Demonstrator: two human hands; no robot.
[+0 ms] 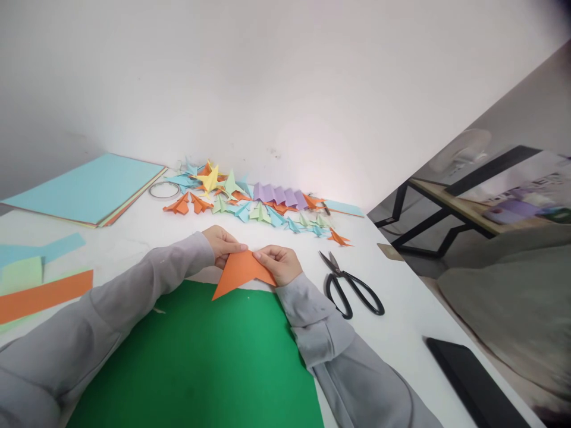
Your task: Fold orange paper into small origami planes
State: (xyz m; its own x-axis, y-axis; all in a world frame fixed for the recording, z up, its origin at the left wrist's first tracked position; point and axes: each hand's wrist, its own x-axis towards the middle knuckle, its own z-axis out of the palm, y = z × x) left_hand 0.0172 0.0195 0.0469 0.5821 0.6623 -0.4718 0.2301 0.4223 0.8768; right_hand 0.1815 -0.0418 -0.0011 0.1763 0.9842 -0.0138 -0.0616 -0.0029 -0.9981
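Pinched between both hands is a folded piece of orange paper (239, 270), its lower edge notched and its left point hanging down. My left hand (220, 244) grips its top left edge, thumb and fingers closed. On the other side, my right hand (281, 263) is closed on the paper's upper right edge. The paper is held just over the far edge of a green sheet (209, 356) that lies on the white table (312, 261). Black-handled scissors (348, 282) rest to the right of my right hand, blades slightly apart.
Several folded paper shapes (241, 199) in many colours lie along the wall, with a pleated purple paper (279, 195). At the left are stacked coloured sheets (89, 187), a ring (163, 189) and an orange strip (49, 295). A black flat object (473, 380) lies near the right edge.
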